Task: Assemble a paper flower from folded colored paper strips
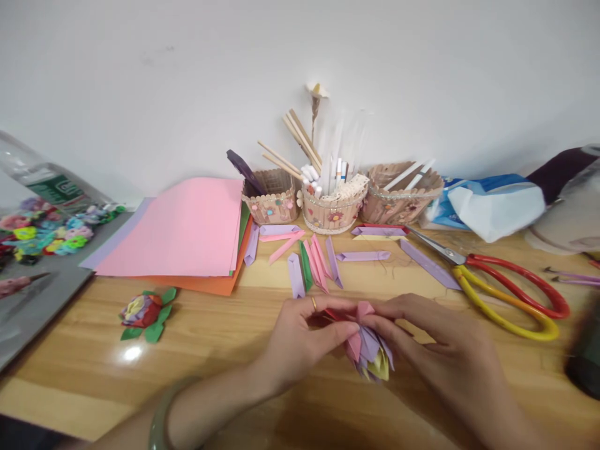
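A folded paper flower (370, 353) with purple, pink and yellow petals is held between both hands, low in the centre of the head view. My left hand (300, 340) pinches its upper left side, thumb on a pink petal. On the right, my right hand (435, 356) has thumb and fingers closed at the flower's pink tip. A bit of red paper shows between the left fingers. Beyond the hands lie folded purple strips (295, 275), pink strips (319, 265) and a green strip (306, 265).
Scissors (457, 256) with red and yellow handles lie at right. Coloured paper sheets (182, 231) are stacked at left, with a finished paper flower (143, 312) in front. Decorated baskets (332, 212) line the wall. A blue packet (487, 200) and a bottle (56, 187) flank them.
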Tool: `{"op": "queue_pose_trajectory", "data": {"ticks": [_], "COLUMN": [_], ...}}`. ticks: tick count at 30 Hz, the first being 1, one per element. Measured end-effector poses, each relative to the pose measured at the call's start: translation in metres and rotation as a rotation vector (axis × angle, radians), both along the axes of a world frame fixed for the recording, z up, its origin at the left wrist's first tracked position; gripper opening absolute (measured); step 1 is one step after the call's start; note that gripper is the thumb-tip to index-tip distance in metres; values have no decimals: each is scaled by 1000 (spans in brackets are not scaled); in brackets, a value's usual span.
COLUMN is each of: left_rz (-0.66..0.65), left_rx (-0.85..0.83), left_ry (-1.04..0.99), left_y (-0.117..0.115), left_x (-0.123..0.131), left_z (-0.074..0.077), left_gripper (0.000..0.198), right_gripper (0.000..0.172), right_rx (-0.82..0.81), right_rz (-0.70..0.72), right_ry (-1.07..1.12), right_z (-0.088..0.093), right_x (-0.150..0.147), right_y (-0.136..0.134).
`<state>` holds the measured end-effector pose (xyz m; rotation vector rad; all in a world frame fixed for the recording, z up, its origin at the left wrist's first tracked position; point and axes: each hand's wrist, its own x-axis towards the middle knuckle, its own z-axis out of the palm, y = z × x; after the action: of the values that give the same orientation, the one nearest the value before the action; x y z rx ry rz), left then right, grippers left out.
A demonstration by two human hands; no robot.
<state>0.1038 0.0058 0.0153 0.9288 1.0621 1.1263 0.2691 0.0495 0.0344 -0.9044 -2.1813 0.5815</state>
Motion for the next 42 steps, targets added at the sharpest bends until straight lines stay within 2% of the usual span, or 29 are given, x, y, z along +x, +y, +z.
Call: {"op": "queue_pose_trajectory", "data": {"ticks": [3,7,12,19,26,29,33,38,40,42], "left_rz": [-27,1,-20,80,161,143,29,-78,-85,-38], "left_rx": [-65,-141,-89,26,150,96,4,36,61,62], "left_ry": [-20,3,45,104,286,235,87,49,67,103], "left_y": [2,5,7,1,-2,-1,2,4,5,6], "left_x": [-1,-1,-1,1,0,-1,-3,-6,-6,-5], "left_z": [-2,-5,-5,1,1,1,3,4,4,3], "left_gripper": [29,36,23,12,9,13,23,25,22,19], "right_gripper": [12,14,17,13,12,11,14,14,17,17], "right_rx": [-87,-167,-301,-273,-210,-306,-472,-660,-734,-797], "right_rz": [0,-1,44,106,141,154,187,177,149,121], "right_ry": [-25,-4,4,49,67,98,164,266,288,308], "right_z": [-2,-7,-10,-10,-8,-6,-5,-7,-9,-10], "right_x": [1,0,-1,0,-1,-1,-2,-3,-3,-4], "right_y": [1,3,4,3,2,4,5,3,2,1]}}
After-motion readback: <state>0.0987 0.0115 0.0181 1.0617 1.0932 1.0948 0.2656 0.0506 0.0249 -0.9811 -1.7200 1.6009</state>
